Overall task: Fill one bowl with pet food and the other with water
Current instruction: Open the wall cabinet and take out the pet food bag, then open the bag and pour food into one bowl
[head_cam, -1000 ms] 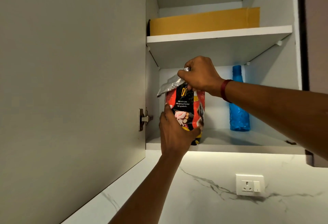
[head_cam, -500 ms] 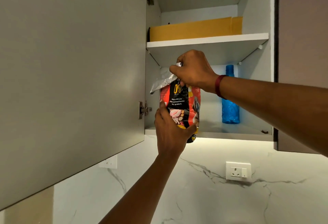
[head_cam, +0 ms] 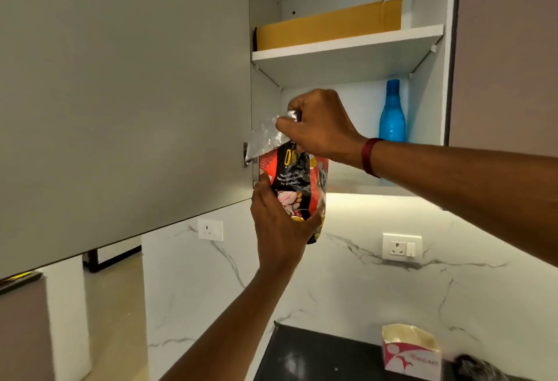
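A red and black pet food bag (head_cam: 297, 183) with a silver folded top hangs in the air in front of the open wall cabinet, below its lower shelf edge. My left hand (head_cam: 279, 223) cups the bag's lower half from the left. My right hand (head_cam: 317, 125) pinches the crumpled top of the bag. A blue plastic bottle (head_cam: 392, 115) stands upright on the lower shelf at the back right. No bowls are in view.
The cabinet door (head_cam: 126, 93) stands open at the left, close to the bag. A flat cardboard box (head_cam: 329, 22) lies on the upper shelf. Wall sockets (head_cam: 401, 249) sit on the marble backsplash. On the dark counter (head_cam: 302, 356) stands an open white and pink carton (head_cam: 409, 352).
Both hands have brought the bag out of the cabinet and lower, off the lower shelf. The view has tilted down, showing the counter and the carton.
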